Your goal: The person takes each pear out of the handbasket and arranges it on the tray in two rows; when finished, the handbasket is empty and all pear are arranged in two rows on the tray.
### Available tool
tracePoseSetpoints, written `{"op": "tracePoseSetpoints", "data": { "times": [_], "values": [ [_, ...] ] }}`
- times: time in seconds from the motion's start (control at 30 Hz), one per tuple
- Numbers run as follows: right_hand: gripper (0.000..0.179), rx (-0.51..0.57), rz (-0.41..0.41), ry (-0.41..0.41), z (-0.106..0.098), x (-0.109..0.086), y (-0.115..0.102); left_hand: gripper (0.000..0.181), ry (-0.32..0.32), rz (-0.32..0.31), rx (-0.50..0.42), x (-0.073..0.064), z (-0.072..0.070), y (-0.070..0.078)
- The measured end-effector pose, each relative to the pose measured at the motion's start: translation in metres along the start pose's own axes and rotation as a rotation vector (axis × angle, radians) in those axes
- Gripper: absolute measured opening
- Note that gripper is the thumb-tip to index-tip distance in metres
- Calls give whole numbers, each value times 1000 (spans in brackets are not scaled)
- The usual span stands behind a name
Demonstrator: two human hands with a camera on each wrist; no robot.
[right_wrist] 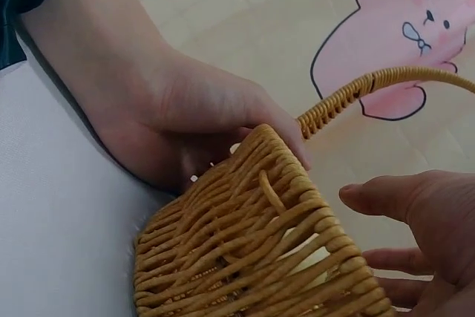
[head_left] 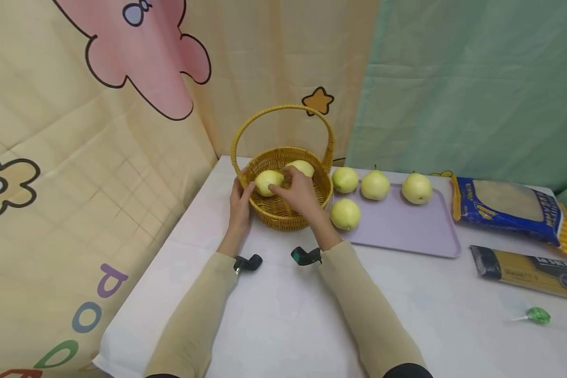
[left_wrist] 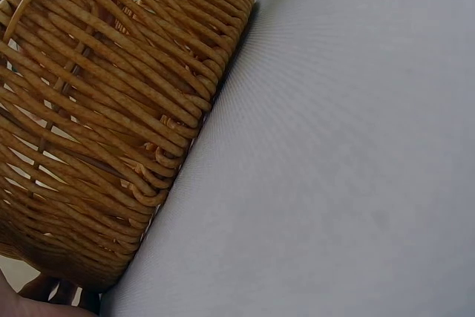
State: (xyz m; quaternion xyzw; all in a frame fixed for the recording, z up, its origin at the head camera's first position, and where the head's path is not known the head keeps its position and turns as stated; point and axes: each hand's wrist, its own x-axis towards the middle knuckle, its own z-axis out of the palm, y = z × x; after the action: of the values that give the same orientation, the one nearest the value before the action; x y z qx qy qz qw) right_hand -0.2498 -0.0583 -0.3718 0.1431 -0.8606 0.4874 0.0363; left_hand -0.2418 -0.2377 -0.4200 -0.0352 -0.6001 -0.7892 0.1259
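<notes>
A round yellow wicker basket (head_left: 283, 223) with a tall arched handle stands at the table's back left. My left hand (head_left: 240, 207) grips its left side, the thumb at the rim; the right wrist view also shows this left hand (right_wrist: 200, 109) holding the wall. Inside lie two pale yellow-green pears, a left pear (head_left: 266, 184) and a back pear (head_left: 303, 167). Over the basket's opening is my right hand (head_left: 300, 194), thumb and fingers spread near the left pear. In the right wrist view, the right hand (right_wrist: 438, 235) shows a gap between thumb and fingers.
A lilac tray (head_left: 406, 228) lies right of the basket, with several pears, including a front pear (head_left: 345, 214), on or at it. Farther right are a blue bag (head_left: 510, 207), a spaghetti pack (head_left: 534, 273) and a green lollipop (head_left: 538, 315). Curtains hang behind and left of the table.
</notes>
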Motion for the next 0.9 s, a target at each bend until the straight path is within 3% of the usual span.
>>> {"op": "tracePoseSetpoints", "data": {
  "times": [0.37,0.5,0.7,0.9],
  "values": [
    [69,-146,28,-83,20,24,4,55,0,26,31,0,0,1],
    [74,-126,67,-122,22,29,5,55,3,44,35,4,-2,-5],
    [71,-82,72,-125,24,29,7,52,32,57,78,12,-7,-25],
    [74,-115,69,-132,28,30,6,51,52,34,110,11,-5,-24]
  ]
}}
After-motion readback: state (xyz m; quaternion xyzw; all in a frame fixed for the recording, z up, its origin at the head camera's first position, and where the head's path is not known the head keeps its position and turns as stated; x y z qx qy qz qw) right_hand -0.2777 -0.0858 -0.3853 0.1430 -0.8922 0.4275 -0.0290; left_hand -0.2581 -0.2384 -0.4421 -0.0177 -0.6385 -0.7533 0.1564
